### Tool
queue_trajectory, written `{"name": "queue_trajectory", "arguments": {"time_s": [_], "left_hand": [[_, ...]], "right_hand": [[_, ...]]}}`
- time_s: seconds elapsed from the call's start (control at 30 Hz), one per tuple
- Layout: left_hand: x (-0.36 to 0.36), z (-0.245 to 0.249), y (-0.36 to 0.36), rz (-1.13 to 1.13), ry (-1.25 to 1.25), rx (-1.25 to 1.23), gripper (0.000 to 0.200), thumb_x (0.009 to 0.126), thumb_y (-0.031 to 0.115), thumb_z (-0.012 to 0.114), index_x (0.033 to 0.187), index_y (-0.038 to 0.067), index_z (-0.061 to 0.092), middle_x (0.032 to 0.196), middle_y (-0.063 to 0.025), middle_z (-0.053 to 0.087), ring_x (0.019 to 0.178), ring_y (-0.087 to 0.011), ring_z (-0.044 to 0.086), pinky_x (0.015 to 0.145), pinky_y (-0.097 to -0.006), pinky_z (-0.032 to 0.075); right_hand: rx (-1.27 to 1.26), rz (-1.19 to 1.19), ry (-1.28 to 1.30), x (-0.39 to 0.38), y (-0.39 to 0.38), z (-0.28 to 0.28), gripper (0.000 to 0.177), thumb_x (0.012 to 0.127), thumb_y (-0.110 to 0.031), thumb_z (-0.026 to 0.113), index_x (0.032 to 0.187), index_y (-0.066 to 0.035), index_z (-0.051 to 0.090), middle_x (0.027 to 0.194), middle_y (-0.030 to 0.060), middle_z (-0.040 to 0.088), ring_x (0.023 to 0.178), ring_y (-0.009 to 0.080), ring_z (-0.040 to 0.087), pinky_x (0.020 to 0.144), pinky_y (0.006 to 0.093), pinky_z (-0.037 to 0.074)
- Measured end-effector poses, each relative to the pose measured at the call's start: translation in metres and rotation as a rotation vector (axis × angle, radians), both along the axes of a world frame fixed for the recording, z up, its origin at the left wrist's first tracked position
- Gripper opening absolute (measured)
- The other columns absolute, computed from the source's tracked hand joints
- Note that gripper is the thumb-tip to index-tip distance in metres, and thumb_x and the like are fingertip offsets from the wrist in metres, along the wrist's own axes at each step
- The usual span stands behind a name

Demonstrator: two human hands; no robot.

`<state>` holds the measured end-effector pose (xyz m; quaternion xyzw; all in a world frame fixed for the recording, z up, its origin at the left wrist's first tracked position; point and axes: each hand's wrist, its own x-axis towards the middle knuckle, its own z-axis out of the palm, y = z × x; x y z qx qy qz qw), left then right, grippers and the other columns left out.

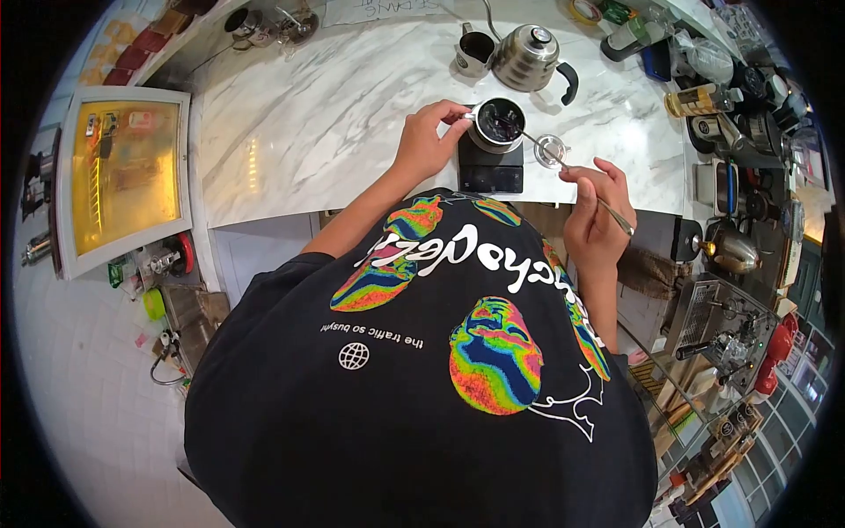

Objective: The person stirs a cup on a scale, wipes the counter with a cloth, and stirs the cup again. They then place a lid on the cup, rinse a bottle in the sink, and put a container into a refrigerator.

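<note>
A small round cup with a pale rim and dark contents stands on a black digital scale at the counter's front. My left hand pinches the cup's left side at its handle, thumb and fingertips together. My right hand grips a long, thin metal spoon, which slants down to the left so that its far end dips into the cup. The spoon's broader end sticks out below my palm. Just right of the cup, under the spoon, sits a small clear glass.
Behind the cup stand a steel gooseneck kettle and a mug with dark contents. Bottles and assorted gear crowd the marble counter's right side. A framed yellow panel is at left, an espresso machine at lower right.
</note>
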<state>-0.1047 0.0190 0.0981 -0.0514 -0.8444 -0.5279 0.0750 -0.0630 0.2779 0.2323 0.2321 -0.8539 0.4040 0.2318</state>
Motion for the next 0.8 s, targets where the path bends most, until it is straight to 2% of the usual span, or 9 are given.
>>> {"name": "queue_trajectory", "arguments": {"time_s": [0.17,0.4,0.53,0.8], "left_hand": [[0.000,0.004,0.000,0.006,-0.020,-0.018,0.020,0.096,0.016,0.074,0.112,0.003,0.073,0.097,-0.0110,0.076,0.091,-0.0203,0.072,0.086,-0.0341,0.055],[-0.001,0.005,-0.001,-0.003,-0.015,-0.012,0.021,0.096,0.016,0.074,0.112,0.003,0.074,0.098,-0.0111,0.076,0.091,-0.0206,0.072,0.087,-0.0343,0.055],[-0.001,0.005,-0.003,-0.006,-0.014,-0.040,0.021,0.096,0.015,0.074,0.113,0.003,0.074,0.099,-0.0113,0.076,0.091,-0.0214,0.072,0.086,-0.0345,0.055],[0.002,0.002,-0.005,-0.006,-0.014,-0.007,0.022,0.096,0.013,0.073,0.116,0.004,0.074,0.104,-0.0112,0.077,0.092,-0.0225,0.073,0.086,-0.0352,0.056]], "right_hand": [[-0.003,-0.085,0.008,-0.002,0.003,-0.005,0.013,0.101,-0.002,0.061,0.092,-0.003,0.069,0.088,0.0068,0.075,0.069,0.0229,0.068,0.093,0.0481,0.055],[-0.037,-0.007,0.012,0.003,-0.003,-0.006,0.013,0.101,-0.003,0.061,0.091,-0.002,0.069,0.088,0.0068,0.075,0.072,0.0240,0.069,0.094,0.0476,0.054],[0.003,-0.076,0.004,0.001,-0.001,-0.007,0.012,0.101,-0.004,0.062,0.092,-0.002,0.070,0.088,0.0067,0.075,0.074,0.0237,0.070,0.095,0.0468,0.054],[0.032,-0.061,0.013,0.004,-0.008,-0.005,0.014,0.103,-0.006,0.060,0.093,-0.003,0.069,0.089,0.0061,0.075,0.074,0.0236,0.071,0.099,0.0482,0.051]]}}
